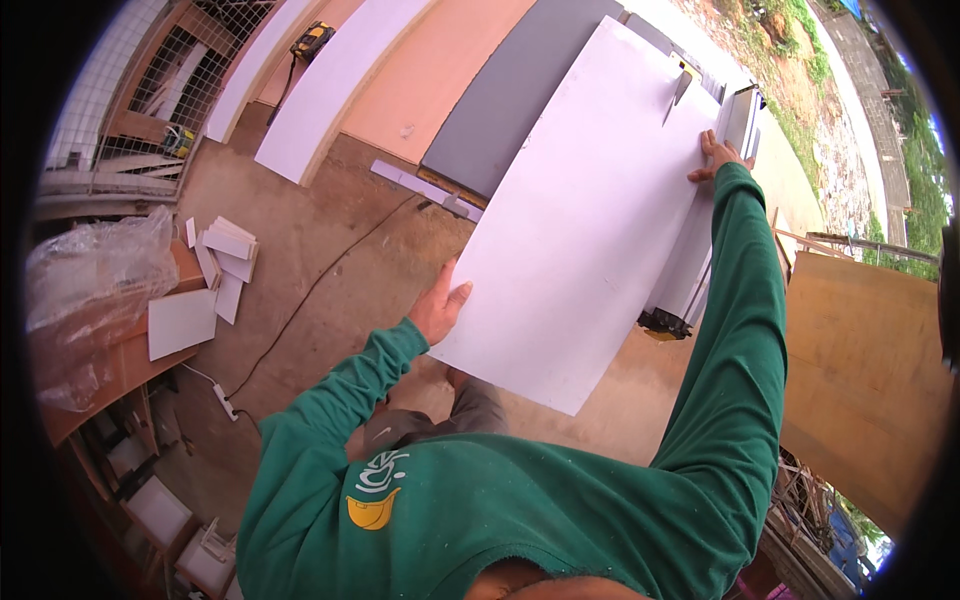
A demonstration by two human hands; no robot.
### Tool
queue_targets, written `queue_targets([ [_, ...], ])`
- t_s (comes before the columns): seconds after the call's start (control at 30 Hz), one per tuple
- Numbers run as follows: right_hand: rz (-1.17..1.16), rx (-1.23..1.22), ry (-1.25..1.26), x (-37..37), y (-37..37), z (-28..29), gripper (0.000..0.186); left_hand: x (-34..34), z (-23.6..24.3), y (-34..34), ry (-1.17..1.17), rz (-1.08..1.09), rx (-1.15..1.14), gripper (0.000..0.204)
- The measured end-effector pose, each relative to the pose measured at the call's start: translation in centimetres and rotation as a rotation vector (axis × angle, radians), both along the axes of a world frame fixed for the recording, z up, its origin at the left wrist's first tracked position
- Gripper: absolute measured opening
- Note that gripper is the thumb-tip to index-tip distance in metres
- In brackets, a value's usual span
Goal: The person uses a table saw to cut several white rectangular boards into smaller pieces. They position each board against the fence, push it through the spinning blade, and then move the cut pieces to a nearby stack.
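A large white panel (575,230) lies diagonally across a dark grey machine table (502,88). My left hand (440,305) grips the panel's near left edge, thumb on top and fingers partly hidden. My right hand (722,158) is farther forward at the panel's right edge, fingers spread and touching it beside a long metal fence (678,272). A yellow-and-black fitting (683,78) with a dark blade-like piece stands at the far end of the panel.
Long white boards (315,90) lie at upper left near a yellow power tool (312,42). White offcuts (182,325) and plastic wrap (100,290) sit left. A cable (300,305) crosses the floor to a power strip (225,400). A plywood sheet (860,370) stands right.
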State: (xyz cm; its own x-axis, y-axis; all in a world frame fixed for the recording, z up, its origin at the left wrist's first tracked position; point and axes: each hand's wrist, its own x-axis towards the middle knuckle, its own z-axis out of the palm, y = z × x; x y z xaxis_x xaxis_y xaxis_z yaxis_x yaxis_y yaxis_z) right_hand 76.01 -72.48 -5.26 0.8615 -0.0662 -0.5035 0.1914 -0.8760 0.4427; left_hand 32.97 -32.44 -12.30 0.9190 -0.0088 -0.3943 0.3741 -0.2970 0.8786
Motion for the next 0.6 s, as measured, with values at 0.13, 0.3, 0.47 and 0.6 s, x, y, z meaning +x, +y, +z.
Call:
queue_targets([
  [0.13, -0.021, 0.039, -0.024, 1.6, 0.8, 0.2, 0.126, 1.1, -0.1, 0.0, 0.017, -0.006, 0.047, 0.062],
  [0.3, 0.134, 0.254, 0.001, 2.9, -0.6, -0.5, 0.131, 1.7, 0.7, 0.3, 0.066, 0.043, 0.003, 0.066],
  [0.47, 0.133, 0.262, 0.074, 7.1, -4.5, -4.9, 0.139, 2.3, 0.4, -0.2, 0.1, -0.059, 0.05, 0.067],
  [0.6, 0.153, 0.235, 0.079, 10.0, -6.9, -6.0, 0.14, 3.0, 0.3, -1.0, 0.106, -0.054, 0.073, 0.067],
])
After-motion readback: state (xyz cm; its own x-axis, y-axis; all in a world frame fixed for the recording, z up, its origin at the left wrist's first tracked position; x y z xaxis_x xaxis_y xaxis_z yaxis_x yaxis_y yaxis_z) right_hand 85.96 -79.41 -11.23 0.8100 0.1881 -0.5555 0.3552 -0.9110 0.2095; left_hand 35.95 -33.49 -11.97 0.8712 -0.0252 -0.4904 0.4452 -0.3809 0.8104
